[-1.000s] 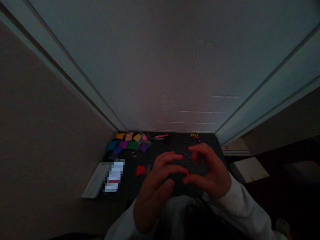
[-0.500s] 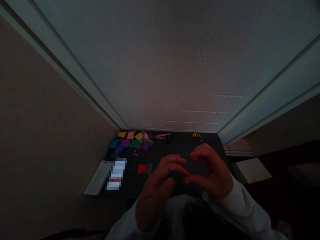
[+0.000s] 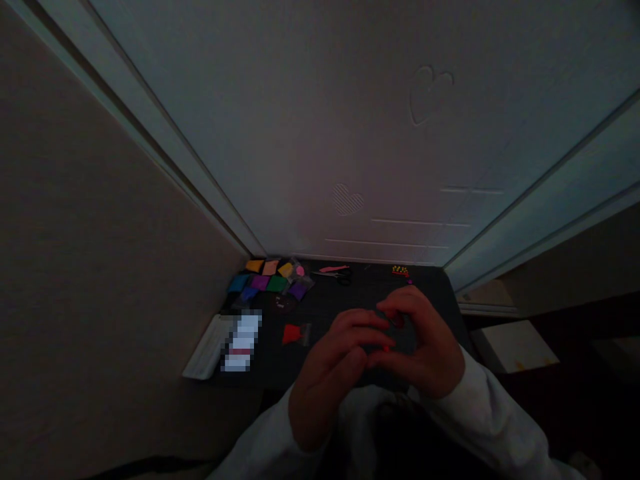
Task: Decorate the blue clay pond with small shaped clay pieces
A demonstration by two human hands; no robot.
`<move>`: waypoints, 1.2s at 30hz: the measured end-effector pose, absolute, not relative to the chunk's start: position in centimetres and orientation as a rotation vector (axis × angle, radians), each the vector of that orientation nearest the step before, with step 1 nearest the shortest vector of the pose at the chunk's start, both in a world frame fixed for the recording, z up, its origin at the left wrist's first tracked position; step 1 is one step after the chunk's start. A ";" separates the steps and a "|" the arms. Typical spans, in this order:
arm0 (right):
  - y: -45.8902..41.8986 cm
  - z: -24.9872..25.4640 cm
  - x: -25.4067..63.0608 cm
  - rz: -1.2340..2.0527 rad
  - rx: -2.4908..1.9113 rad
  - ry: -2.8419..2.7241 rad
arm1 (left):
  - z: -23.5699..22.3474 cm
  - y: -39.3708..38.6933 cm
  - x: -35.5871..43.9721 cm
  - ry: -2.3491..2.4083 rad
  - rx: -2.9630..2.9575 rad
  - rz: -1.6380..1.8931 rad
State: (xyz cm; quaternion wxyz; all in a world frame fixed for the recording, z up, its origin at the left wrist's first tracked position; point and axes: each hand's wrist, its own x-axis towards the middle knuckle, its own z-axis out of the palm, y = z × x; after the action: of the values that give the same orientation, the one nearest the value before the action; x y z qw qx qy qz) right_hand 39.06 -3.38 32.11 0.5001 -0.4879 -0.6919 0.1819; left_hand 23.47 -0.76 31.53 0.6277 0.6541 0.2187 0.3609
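The scene is very dark. My left hand (image 3: 333,370) and my right hand (image 3: 425,343) meet over a small black table (image 3: 320,313), fingers curled toward each other. Between the fingertips sits a tiny red piece (image 3: 386,347), pinched by my right thumb and fingers. My left fingertips press in beside it; what they hold is too small and dim to name. A red packet (image 3: 291,333) lies on the table just left of my left hand.
Several coloured packets (image 3: 273,283) lie at the table's far left corner, scissors with a pink tool (image 3: 334,272) behind them, small beads (image 3: 400,271) at the far right. A white tray (image 3: 210,340) rests at the left edge. A pale wall with heart shapes (image 3: 349,200) stands behind.
My hands have closed together; the left fingers curled in toward the right. The thin dark stick seen by my right fingers earlier is hidden now. The view shifted slightly.
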 end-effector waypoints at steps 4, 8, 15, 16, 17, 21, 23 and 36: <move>-3.5 32.1 39.1 0.433 -1.177 -1.690 | 31.7 -0.8 23.5 0.505 1.499 0.788; -3.4 32.0 39.4 0.445 -1.176 -1.723 | 31.7 -0.7 23.3 0.575 1.546 0.774; -3.4 31.9 39.7 0.458 -1.225 -1.720 | 31.6 -0.5 22.3 0.644 1.500 0.792; -3.5 31.9 39.7 0.457 -1.225 -1.718 | 31.6 -0.4 22.3 0.649 1.498 0.792; -3.5 31.9 39.7 0.454 -1.222 -1.720 | 31.6 -0.4 22.3 0.651 1.493 0.790; -3.7 31.9 39.7 0.453 -1.213 -1.742 | 31.5 -0.6 22.6 0.621 1.464 0.791; -3.8 32.0 39.6 0.443 -1.217 -1.748 | 31.4 -0.8 22.8 0.588 1.467 0.806; -3.7 32.1 38.8 0.416 -1.220 -1.758 | 31.5 -1.0 23.4 0.506 1.484 0.776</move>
State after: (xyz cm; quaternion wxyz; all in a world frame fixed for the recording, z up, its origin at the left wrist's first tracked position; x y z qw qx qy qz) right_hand 38.82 -3.69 32.08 0.4623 -0.4962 -0.7151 0.1692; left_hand 23.43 -1.03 31.45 0.6412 0.6509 0.2218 0.3406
